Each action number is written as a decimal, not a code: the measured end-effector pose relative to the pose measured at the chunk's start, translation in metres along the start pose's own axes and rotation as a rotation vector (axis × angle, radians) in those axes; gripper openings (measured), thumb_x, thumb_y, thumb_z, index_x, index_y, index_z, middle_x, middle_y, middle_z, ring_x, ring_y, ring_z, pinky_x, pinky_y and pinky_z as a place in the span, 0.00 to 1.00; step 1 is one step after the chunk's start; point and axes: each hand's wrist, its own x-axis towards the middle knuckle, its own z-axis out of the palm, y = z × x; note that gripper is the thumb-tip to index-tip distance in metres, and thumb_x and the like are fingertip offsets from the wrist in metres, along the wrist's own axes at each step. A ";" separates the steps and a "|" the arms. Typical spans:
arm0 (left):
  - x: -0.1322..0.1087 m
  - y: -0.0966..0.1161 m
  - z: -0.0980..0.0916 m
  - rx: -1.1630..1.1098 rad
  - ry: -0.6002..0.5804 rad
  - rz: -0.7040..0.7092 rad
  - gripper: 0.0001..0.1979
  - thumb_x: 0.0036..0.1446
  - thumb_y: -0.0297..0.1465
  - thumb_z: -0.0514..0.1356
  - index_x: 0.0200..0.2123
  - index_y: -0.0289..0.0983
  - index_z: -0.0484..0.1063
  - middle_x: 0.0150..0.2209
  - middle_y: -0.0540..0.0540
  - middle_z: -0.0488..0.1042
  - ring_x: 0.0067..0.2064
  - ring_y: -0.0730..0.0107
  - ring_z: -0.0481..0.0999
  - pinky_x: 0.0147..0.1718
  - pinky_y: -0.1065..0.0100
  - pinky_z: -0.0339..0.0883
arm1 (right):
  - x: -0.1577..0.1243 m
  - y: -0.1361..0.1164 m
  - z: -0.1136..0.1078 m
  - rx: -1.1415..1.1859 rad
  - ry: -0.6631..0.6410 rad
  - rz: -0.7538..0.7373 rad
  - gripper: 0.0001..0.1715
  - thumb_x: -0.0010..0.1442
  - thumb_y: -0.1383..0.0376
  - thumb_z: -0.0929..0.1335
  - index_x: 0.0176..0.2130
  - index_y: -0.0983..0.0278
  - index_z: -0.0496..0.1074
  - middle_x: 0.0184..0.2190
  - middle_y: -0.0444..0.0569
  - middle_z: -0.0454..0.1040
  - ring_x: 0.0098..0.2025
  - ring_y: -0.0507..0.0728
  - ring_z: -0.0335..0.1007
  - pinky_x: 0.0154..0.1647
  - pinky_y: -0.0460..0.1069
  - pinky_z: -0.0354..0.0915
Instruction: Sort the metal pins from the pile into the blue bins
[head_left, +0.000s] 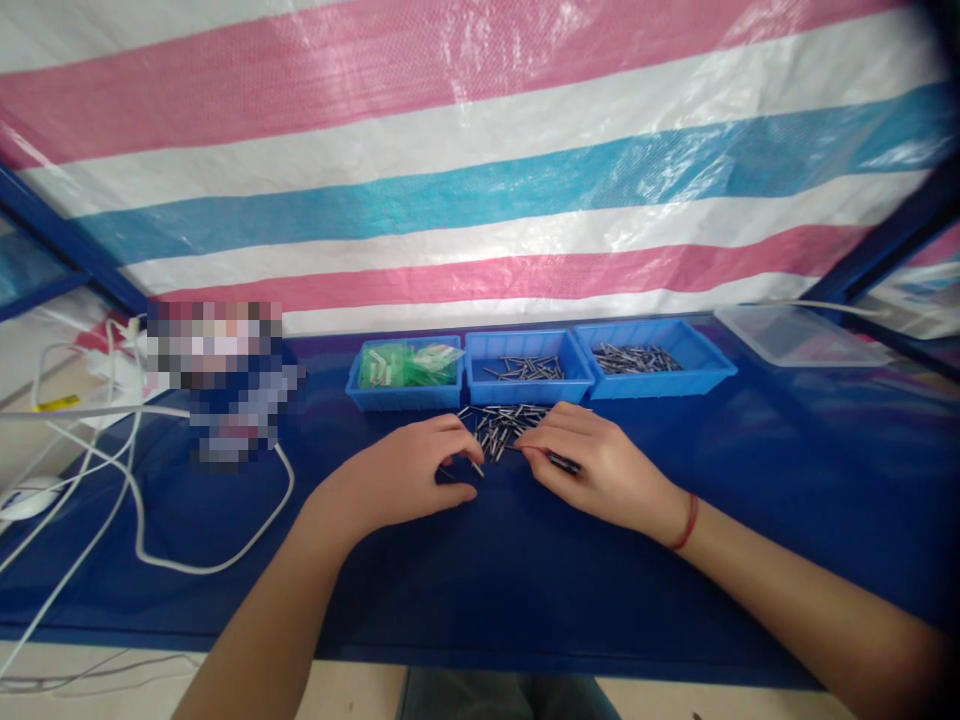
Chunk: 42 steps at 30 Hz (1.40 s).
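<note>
A loose pile of small metal pins (504, 425) lies on the blue table (525, 570) just in front of three blue trays. My left hand (409, 472) rests at the pile's left edge, fingers curled, pinching a single pin (477, 467) at its fingertips. My right hand (596, 460) sits at the pile's right edge, fingers closed, with a dark pin-like piece (562, 461) under the fingers. A red cord circles my right wrist.
The left tray (405, 398) holds green parts in a bag. The middle tray (525, 390) and right tray (652, 378) hold metal pins. A clear plastic lid (795, 335) lies far right. White cables (142, 500) loop across the table's left side. A striped tarp hangs behind.
</note>
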 end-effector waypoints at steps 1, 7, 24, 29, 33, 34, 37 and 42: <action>-0.004 -0.001 -0.002 0.022 0.011 -0.071 0.12 0.53 0.34 0.63 0.42 0.41 0.73 0.42 0.49 0.72 0.39 0.67 0.73 0.39 0.69 0.65 | 0.000 0.001 -0.001 0.006 0.011 0.006 0.08 0.61 0.70 0.64 0.35 0.63 0.73 0.30 0.49 0.74 0.32 0.55 0.67 0.35 0.52 0.63; -0.013 -0.014 -0.001 0.082 -0.078 -0.291 0.08 0.51 0.32 0.62 0.37 0.40 0.73 0.35 0.49 0.73 0.35 0.67 0.72 0.33 0.69 0.63 | 0.001 0.004 -0.003 0.022 0.042 0.023 0.08 0.61 0.70 0.64 0.35 0.62 0.72 0.29 0.48 0.74 0.31 0.55 0.67 0.34 0.51 0.63; 0.016 0.005 0.019 -0.101 0.227 0.068 0.06 0.63 0.32 0.54 0.37 0.38 0.70 0.39 0.49 0.72 0.42 0.70 0.72 0.43 0.71 0.62 | 0.000 -0.003 0.000 0.223 0.026 0.142 0.10 0.60 0.63 0.67 0.44 0.61 0.69 0.37 0.49 0.74 0.39 0.56 0.70 0.40 0.51 0.67; 0.028 0.012 0.039 -0.236 0.353 0.003 0.08 0.62 0.35 0.56 0.35 0.37 0.72 0.35 0.50 0.75 0.36 0.71 0.73 0.38 0.72 0.63 | 0.000 -0.004 -0.001 0.312 0.084 0.172 0.06 0.63 0.65 0.64 0.38 0.61 0.71 0.34 0.48 0.74 0.35 0.54 0.70 0.35 0.49 0.65; 0.033 0.016 0.049 -0.329 0.450 -0.024 0.08 0.60 0.35 0.57 0.35 0.37 0.73 0.34 0.50 0.76 0.33 0.73 0.72 0.34 0.73 0.63 | 0.000 -0.003 -0.002 0.365 0.115 0.215 0.04 0.61 0.65 0.66 0.37 0.62 0.72 0.32 0.48 0.73 0.32 0.53 0.68 0.32 0.48 0.64; 0.034 0.016 0.051 -0.338 0.462 -0.022 0.09 0.60 0.36 0.58 0.35 0.36 0.73 0.33 0.50 0.76 0.32 0.73 0.72 0.34 0.73 0.63 | 0.000 -0.003 -0.002 0.382 0.117 0.215 0.04 0.61 0.64 0.66 0.37 0.62 0.71 0.32 0.48 0.73 0.31 0.53 0.68 0.31 0.48 0.64; 0.035 0.014 0.054 -0.329 0.479 -0.011 0.10 0.60 0.36 0.58 0.35 0.36 0.74 0.33 0.49 0.76 0.32 0.73 0.72 0.34 0.73 0.63 | 0.000 -0.004 -0.001 0.405 0.119 0.203 0.03 0.61 0.65 0.67 0.36 0.62 0.72 0.32 0.48 0.73 0.31 0.52 0.67 0.31 0.48 0.63; 0.035 0.012 0.056 -0.291 0.441 0.032 0.10 0.61 0.35 0.56 0.35 0.36 0.74 0.33 0.49 0.76 0.34 0.72 0.72 0.35 0.72 0.62 | -0.001 -0.005 0.000 0.398 0.143 0.189 0.04 0.61 0.67 0.67 0.34 0.61 0.72 0.32 0.47 0.73 0.34 0.52 0.68 0.33 0.48 0.63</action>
